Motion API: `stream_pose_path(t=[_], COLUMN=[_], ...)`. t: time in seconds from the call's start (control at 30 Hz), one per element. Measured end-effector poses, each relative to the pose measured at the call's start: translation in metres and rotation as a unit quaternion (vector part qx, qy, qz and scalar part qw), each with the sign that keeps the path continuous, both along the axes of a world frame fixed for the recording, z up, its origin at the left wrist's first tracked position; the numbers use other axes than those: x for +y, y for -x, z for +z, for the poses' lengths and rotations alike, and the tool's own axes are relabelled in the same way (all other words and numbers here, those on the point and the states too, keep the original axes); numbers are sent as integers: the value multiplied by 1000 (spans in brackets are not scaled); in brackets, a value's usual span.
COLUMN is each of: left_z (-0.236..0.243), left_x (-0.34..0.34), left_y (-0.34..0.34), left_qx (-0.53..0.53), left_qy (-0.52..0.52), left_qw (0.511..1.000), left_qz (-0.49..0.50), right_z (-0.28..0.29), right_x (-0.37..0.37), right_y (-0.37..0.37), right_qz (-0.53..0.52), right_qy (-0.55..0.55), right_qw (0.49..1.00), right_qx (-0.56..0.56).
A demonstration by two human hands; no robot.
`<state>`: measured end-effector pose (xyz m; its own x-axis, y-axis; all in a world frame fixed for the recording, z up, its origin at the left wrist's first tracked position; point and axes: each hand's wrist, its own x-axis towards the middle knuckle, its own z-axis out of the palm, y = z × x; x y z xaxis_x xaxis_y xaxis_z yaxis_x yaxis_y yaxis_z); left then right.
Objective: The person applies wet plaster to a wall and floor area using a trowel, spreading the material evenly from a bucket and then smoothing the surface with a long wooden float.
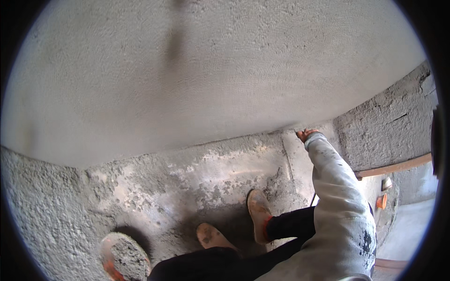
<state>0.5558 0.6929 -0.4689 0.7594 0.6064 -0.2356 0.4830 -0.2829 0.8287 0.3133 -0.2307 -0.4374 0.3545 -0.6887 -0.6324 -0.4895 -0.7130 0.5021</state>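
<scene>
My right arm, in a pale, stained sleeve, stretches far out to the foot of a grey plastered wall (211, 79). At its end my right hand (308, 135) is closed, with the fingers curled. What it grips is mostly hidden; a thin grey edge shows beside the fingers, against the wall's lower border. Just below the hand, the mortar-spattered floor (225, 168) meets the wall. My left hand is out of view.
An orange-rimmed bucket (108, 255) holding grey mortar stands at lower left. My boots (259, 210) are on the spattered floor. At right are a rough mortar strip (384, 129), a brown board (396, 165), a small orange pot-shaped thing (381, 201) and a whitish one (386, 183).
</scene>
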Motion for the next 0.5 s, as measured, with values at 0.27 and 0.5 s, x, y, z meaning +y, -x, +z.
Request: stream_pose_path(t=[0.27, 0.5], left_z=[60, 181], left_x=[-20, -278], left_y=[-23, -119], left_qx=[-27, -466], left_qy=[-452, -310], left_qw=[888, 817], left_qz=[75, -140], right_z=[0, 90], right_x=[-27, 22], right_y=[44, 62], right_qz=[78, -65], right_qy=[101, -45], right_qw=[992, 997], right_qx=[-20, -20])
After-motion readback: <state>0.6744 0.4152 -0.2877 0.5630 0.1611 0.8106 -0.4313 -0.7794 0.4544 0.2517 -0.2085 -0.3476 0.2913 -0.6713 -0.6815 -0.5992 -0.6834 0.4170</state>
